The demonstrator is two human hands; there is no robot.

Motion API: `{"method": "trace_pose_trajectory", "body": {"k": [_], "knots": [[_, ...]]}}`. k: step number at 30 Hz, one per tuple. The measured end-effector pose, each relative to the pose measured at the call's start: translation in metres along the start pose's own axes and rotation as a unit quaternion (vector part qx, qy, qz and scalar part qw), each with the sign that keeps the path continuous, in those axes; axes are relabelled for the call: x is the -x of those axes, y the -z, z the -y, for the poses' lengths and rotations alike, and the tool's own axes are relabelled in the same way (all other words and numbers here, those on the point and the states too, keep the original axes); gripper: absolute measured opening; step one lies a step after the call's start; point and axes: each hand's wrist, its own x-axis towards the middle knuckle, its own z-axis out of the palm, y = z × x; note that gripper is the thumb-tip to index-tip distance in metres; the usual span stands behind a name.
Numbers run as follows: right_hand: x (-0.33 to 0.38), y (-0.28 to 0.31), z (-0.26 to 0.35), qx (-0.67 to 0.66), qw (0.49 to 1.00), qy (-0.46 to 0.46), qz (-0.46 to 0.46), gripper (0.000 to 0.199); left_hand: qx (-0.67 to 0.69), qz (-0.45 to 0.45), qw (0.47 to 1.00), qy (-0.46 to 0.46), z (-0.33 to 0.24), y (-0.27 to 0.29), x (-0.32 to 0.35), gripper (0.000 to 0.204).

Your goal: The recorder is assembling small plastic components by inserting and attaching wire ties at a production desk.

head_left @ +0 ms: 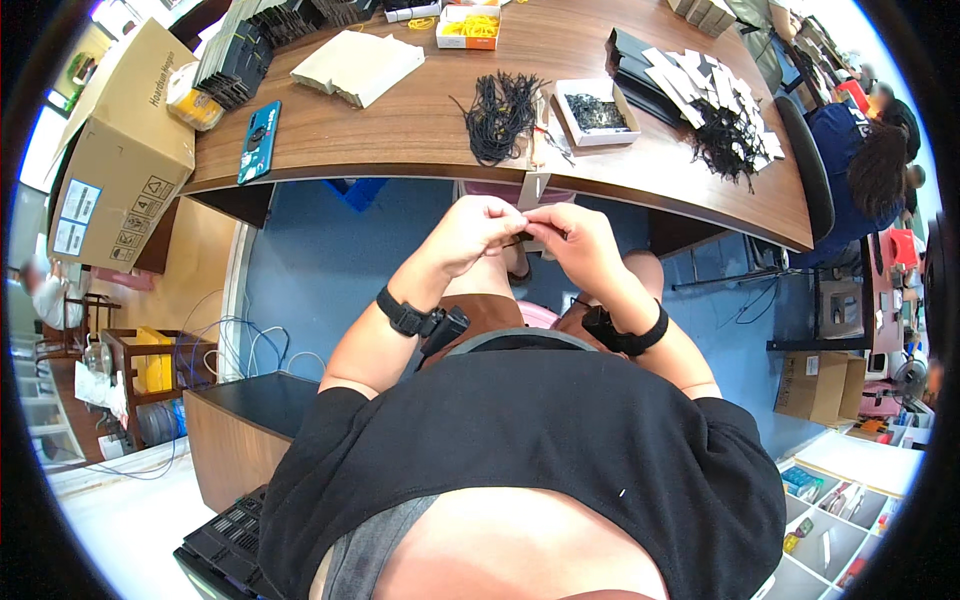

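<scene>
Just off the front edge of the wooden desk (390, 130), above my lap, my left hand (466, 236) and my right hand (582, 242) meet at their fingertips. Both are closed in a pinch. What they hold between them, if anything, is too small to make out. Nearest to them on the desk lies a bundle of black cords (500, 117). Beside it is an open white box (600, 135) of small dark pieces, with a small metal tool (558, 146) by its left side. Further right, white tags with black strings (725, 115) lie in a heap.
A blue phone (260, 142) and cream-coloured packet (358, 68) lie left on the desk. Behind stand a box of yellow pieces (470, 28) and stacked black cards (235, 60). A large carton (130, 150) flanks the desk; another person (850, 165) sits right. Cables (250, 345) trail on the floor.
</scene>
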Motion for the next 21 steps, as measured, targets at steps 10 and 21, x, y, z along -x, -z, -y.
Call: {"method": "trace_pose_trajectory", "body": {"k": [10, 21], "knots": [[0.002, -0.017, -0.01, -0.012, 0.988, -0.017, -0.15, 0.009, 0.16, -0.049, 0.986, -0.018, -0.002, -0.001, 0.001, 0.024], [0.008, -0.02, -0.02, -0.212, 0.966, -0.142, -0.048, 0.009, -0.143, -0.099, 0.981, -0.091, 0.004, -0.012, -0.003, 0.01]]}}
